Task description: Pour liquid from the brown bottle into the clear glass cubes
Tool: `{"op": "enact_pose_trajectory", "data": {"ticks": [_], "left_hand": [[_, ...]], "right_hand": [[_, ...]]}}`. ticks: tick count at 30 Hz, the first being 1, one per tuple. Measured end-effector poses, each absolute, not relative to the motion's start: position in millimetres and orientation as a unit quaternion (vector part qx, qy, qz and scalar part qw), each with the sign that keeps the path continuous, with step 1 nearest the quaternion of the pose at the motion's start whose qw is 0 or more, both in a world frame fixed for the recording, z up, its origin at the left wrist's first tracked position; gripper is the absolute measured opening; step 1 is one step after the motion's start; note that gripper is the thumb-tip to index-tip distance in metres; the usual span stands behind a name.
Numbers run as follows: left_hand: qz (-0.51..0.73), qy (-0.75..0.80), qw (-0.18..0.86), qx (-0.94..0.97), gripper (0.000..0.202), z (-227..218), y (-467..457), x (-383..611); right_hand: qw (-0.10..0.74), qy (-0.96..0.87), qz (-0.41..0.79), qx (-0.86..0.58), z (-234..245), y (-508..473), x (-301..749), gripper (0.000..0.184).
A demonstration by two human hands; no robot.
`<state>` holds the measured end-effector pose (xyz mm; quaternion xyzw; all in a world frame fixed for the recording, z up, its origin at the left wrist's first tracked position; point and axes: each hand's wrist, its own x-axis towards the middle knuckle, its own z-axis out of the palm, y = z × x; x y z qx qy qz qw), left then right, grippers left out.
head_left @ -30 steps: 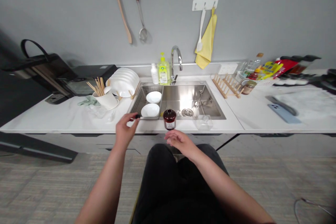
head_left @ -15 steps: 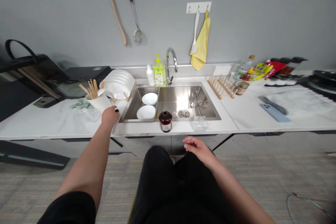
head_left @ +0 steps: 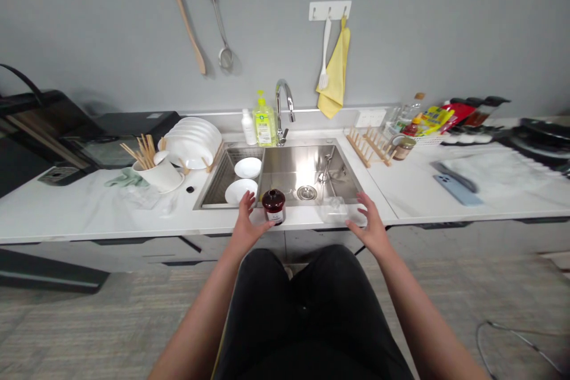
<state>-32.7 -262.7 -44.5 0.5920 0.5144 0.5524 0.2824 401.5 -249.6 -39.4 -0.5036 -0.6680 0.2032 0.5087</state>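
A dark red glass jar (head_left: 274,208) with a pale label and a narrow open neck stands upright on the counter at the sink's front edge. My left hand (head_left: 248,222) is open just left of it, thumb stretched toward its base; whether it touches the glass I cannot tell. To the right, my right hand (head_left: 370,227) is also open, fingers apart, beside a clear plastic container (head_left: 333,210) at the sink's front rim. Neither hand holds anything. A small black cap (head_left: 190,189) lies on the counter near the white utensil pot (head_left: 161,177).
Two white bowls (head_left: 248,167) sit in the left part of the steel sink (head_left: 294,160), under the tap (head_left: 279,110). White plates (head_left: 191,145) stand racked on the left. A wooden rack (head_left: 369,147), a lidded jar (head_left: 404,148) and a blue phone (head_left: 458,189) are on the right.
My left hand has let go of the black cap, leaving it beside the utensil pot, and moved right to the red jar. My right hand has risen toward the clear container and opened.
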Motion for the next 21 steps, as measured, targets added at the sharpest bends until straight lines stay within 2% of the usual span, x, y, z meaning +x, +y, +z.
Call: {"op": "enact_pose_trajectory", "data": {"ticks": [2,4,8,12,15,21], "left_hand": [[0.547,0.507,0.315,0.587,0.132,-47.1,-254.9,-13.3],[0.547,0.506,0.337,0.576,0.132,-46.6,-247.6,-1.8],[0.532,0.546,0.331,0.556,0.119,-43.2,-241.2,7.0],[0.520,0.578,0.275,0.565,0.097,-38.1,-243.5,9.7],[0.534,0.577,0.280,0.551,0.084,-31.2,-245.8,11.2],[0.537,0.567,0.293,0.553,0.077,0.2,-230.2,2.6]], "right_hand": [[0.460,-0.695,0.259,-0.488,-44.9,-234.9,398.9,0.107],[0.429,-0.698,0.302,-0.487,-49.2,-225.0,393.7,0.111],[0.415,-0.682,0.316,-0.512,-49.6,-215.3,385.1,0.104],[0.421,-0.684,0.321,-0.502,-44.9,-210.8,381.2,0.092],[0.436,-0.676,0.323,-0.499,-40.9,-205.6,379.4,0.088],[0.466,-0.658,0.339,-0.485,-24.4,-171.0,375.6,0.089]]}}
